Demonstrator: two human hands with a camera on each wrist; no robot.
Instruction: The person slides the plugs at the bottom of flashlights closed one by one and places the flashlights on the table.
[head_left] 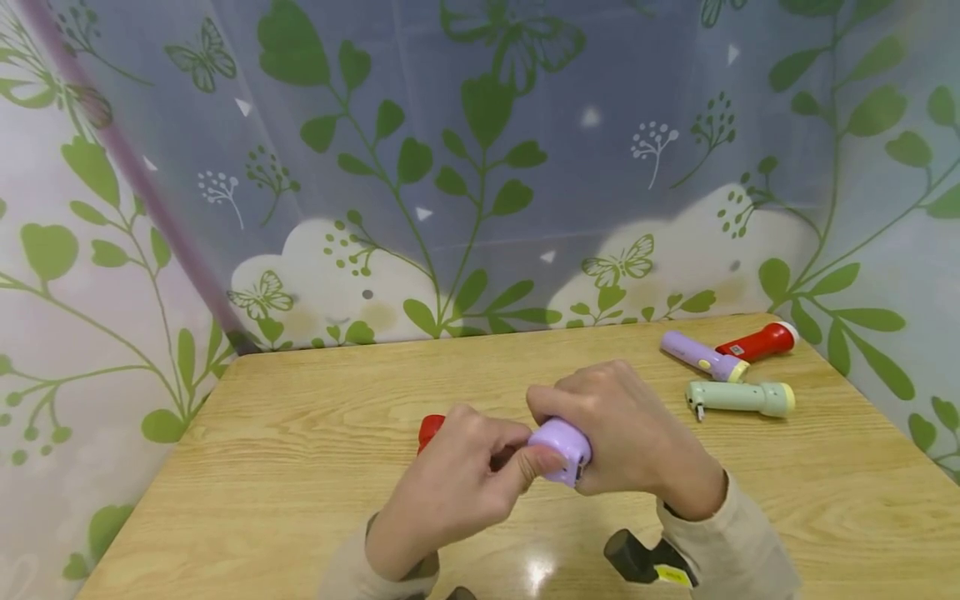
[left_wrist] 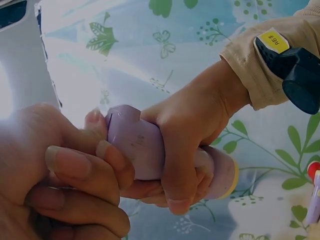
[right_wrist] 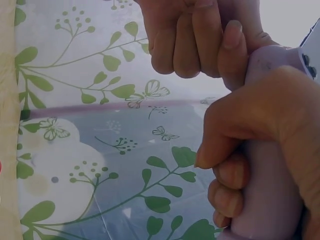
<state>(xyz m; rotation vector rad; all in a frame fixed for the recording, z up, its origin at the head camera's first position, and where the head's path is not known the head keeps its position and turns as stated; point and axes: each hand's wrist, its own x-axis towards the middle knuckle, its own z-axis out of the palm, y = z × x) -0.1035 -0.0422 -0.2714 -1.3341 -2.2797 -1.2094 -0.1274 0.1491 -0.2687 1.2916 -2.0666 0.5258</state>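
A lilac flashlight (head_left: 558,442) is held above the table, its tail end facing the head camera. My right hand (head_left: 622,429) wraps its fingers round the body, as the left wrist view also shows, where the yellow-rimmed head (left_wrist: 225,172) sticks out past that hand. With thumb and index finger, my left hand (head_left: 453,479) pinches the tail end; its other fingers are curled in. In the right wrist view the lilac barrel (right_wrist: 270,195) runs down through the right hand's grip. A red object (head_left: 430,429) lies behind the left hand, mostly hidden by it.
At the table's right rear lie a second lilac flashlight (head_left: 693,350), a red flashlight (head_left: 761,343) and a pale green flashlight (head_left: 738,398) with a small part hanging from its tail. The wooden table (head_left: 300,433) meets a leaf-patterned curtain (head_left: 390,250). A black camera (head_left: 633,557) sits at the right wrist.
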